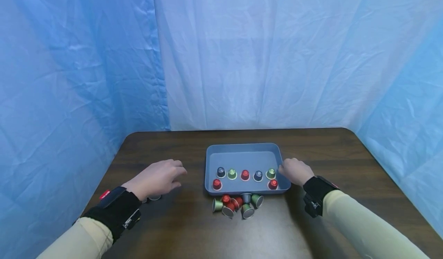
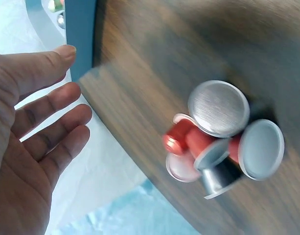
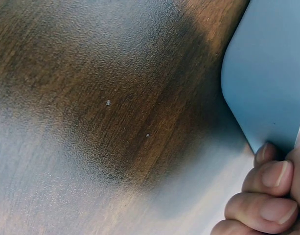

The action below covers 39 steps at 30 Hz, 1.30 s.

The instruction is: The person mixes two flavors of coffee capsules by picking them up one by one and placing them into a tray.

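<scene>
My right hand (image 1: 295, 171) grips the right rim of a blue-grey tray (image 1: 242, 155), its fingers (image 3: 269, 196) curled at the edge in the right wrist view. In the tray, coffee capsules stand upside down: a row of dark blue, green (image 1: 232, 174) and red (image 1: 245, 174) ones, with a red capsule (image 1: 217, 184) nearer each front corner. My left hand (image 1: 160, 177) hovers left of the tray, fingers loosely spread, holding nothing. Below it lies a cluster of capsules (image 2: 219, 108), red and dark ones, mostly hidden by that hand in the head view.
Against the tray's front side lies a loose pile of red, green and dark capsules (image 1: 228, 209). Everything rests on a dark wooden table (image 1: 194, 236). Light blue curtains (image 1: 263, 78) hang behind and on both sides of it.
</scene>
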### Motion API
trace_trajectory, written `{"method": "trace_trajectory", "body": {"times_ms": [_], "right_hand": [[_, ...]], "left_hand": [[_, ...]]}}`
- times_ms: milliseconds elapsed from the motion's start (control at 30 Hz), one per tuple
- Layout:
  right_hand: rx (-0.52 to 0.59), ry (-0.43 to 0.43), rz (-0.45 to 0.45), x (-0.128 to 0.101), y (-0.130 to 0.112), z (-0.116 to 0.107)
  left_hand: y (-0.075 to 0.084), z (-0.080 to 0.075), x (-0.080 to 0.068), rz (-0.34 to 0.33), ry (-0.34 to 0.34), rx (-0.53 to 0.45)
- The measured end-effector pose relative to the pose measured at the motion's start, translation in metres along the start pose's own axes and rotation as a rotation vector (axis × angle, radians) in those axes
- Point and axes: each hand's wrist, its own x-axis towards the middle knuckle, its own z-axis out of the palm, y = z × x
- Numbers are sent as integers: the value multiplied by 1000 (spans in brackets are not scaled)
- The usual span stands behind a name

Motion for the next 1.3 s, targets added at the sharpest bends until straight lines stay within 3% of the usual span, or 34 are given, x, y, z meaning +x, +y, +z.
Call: {"method": "trace_trajectory", "body": {"times_ms": [233,533,667,867,1300], "right_hand": [[11,-8,14,-1,0,0],[17,-7,20,-2,0,0],[10,0,18,-3,-1,-1],[2,9,7,-4,-3,-1],[3,-4,14,-2,-3,-1]], "left_hand": [[-16,2,-15,-20,-18,2],[-33,12,-27,-132,3,-7],[-36,16,-30,-168,10,3],[-40,26,-32,-166,12,6],[-38,38,-33,-184,-44,48]]}}
